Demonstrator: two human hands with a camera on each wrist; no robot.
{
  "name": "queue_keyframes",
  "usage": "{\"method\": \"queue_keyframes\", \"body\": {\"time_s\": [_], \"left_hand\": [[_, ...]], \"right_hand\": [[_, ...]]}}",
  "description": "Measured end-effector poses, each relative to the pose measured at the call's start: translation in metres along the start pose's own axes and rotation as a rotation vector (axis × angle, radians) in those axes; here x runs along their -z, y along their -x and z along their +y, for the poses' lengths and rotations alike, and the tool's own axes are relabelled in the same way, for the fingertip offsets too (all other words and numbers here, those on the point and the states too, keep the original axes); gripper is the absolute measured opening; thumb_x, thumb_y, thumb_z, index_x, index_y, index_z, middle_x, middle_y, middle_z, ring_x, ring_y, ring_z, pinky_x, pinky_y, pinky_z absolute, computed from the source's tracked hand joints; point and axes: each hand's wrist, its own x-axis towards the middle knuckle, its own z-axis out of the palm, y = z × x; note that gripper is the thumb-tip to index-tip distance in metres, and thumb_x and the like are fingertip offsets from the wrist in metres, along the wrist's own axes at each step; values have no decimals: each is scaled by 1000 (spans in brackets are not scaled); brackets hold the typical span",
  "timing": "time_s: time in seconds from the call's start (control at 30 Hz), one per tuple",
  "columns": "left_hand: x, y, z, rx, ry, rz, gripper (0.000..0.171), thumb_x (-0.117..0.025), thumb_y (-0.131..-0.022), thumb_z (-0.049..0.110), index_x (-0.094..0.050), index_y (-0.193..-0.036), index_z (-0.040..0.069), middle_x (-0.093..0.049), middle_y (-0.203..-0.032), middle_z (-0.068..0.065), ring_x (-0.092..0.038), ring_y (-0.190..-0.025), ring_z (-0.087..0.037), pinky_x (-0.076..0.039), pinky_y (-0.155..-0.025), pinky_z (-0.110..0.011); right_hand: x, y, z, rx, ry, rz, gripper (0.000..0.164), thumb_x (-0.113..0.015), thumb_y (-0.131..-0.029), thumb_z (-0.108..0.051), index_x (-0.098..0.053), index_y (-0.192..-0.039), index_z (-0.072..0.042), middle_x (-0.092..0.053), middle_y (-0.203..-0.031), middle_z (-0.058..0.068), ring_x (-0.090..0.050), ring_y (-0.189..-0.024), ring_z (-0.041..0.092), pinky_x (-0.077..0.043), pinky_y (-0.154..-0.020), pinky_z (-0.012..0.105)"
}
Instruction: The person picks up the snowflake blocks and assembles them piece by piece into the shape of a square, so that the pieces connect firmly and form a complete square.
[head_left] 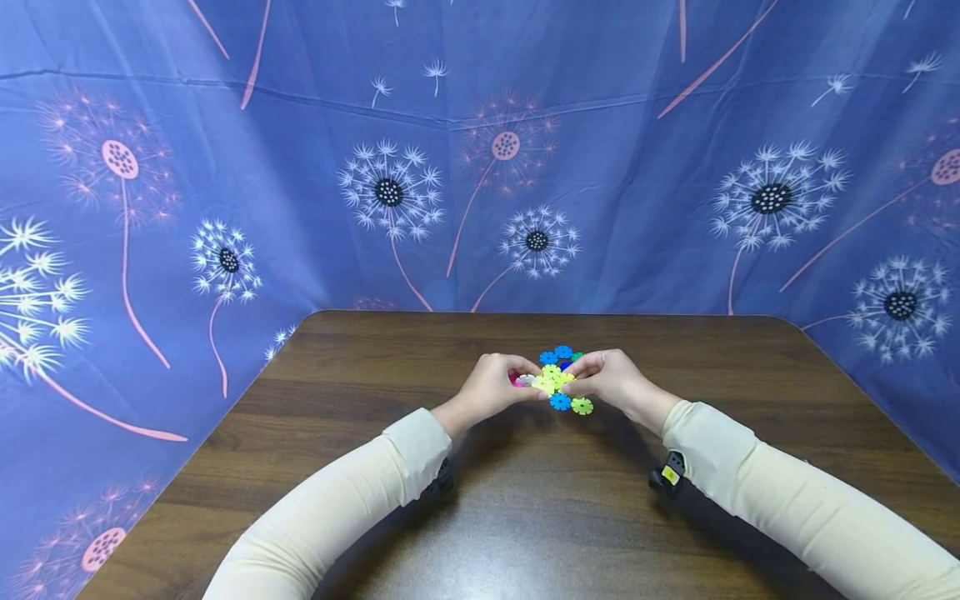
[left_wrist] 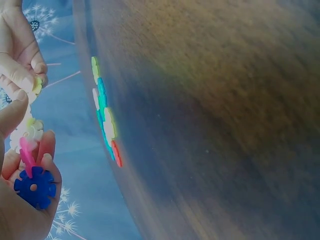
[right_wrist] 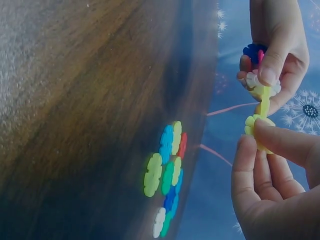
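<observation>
The left hand (head_left: 497,385) pinches a chain (right_wrist: 265,100), raised above the table (head_left: 540,508), by its white disc (right_wrist: 253,80); the right hand (head_left: 618,385) pinches its end yellow disc (right_wrist: 250,125). Twisting or uneven pressure could probably pop a joint. The chain shows 5 discs: 1 blue disc (left_wrist: 35,188), 1 pink disc (left_wrist: 27,158), 1 white, 2 yellow. Below lie at least 9 loose discs (head_left: 582,407).

Left hand (head_left: 487,386) covers the end of the chain (right_wrist: 265,100)

From over the person's head, the dark blue disc (left_wrist: 36,188) is out of sight behind that hand, and the pink disc (left_wrist: 27,156) shows as a sliver. Just beyond the right hand (head_left: 618,385), which partly covers it, lies a green disc (head_left: 577,357). Nearer than both hands, the worktop (head_left: 525,517) and sleeves (head_left: 337,500) run out of view.
</observation>
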Motion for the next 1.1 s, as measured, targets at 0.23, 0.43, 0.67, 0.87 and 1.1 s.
{"method": "queue_keyframes", "body": {"time_s": [0.23, 0.43, 0.67, 0.87, 1.1], "left_hand": [[1, 0, 0, -6, -4, 1, 34, -83, -76, 31, -76, -103, 12, -74, -93, 2, -55, -74, -14, -46, -63, -18], [1, 0, 1, -8, -9, 9, 35, -83, -75, 31, -76, -102, 10, -74, -93, 1, -54, -72, -11, -47, -63, -19], [-3, -1, 4, -25, -17, 30, 34, -83, -76, 29, -76, -102, 9, -75, -95, -1, -55, -72, -8, -48, -65, -17], [-6, -1, 6, -20, -42, 44, 32, -84, -76, 28, -76, -100, 10, -75, -94, 0, -57, -74, -8, -48, -67, -18], [-6, -1, 10, -34, -104, 24, 30, -83, -76, 29, -76, -100, 12, -75, -93, 2, -58, -75, -8, -47, -67, -20]], "right_hand": [[0, 1, 0, -12, 12, 4, 22, -75, -79, -3, -68, -97, 7, -68, -71, -6, -64, -69, 8, -55, -83, 45], [-3, 2, -2, 3, 37, 11, 22, -78, -79, -5, -69, -96, 6, -69, -73, -4, -64, -69, 9, -56, -80, 43], [-3, 4, 1, -4, 7, 38, 19, -79, -78, -6, -71, -92, 5, -71, -73, -3, -65, -68, 9, -56, -80, 44], [-2, 4, 5, -1, -94, 29, 21, -77, -79, -1, -70, -95, 11, -70, -71, -2, -66, -65, 9, -58, -75, 39], [-2, 5, 6, 10, -111, 14, 24, -77, -78, 1, -69, -96, 14, -70, -70, -2, -66, -64, 10, -59, -73, 38]]}}
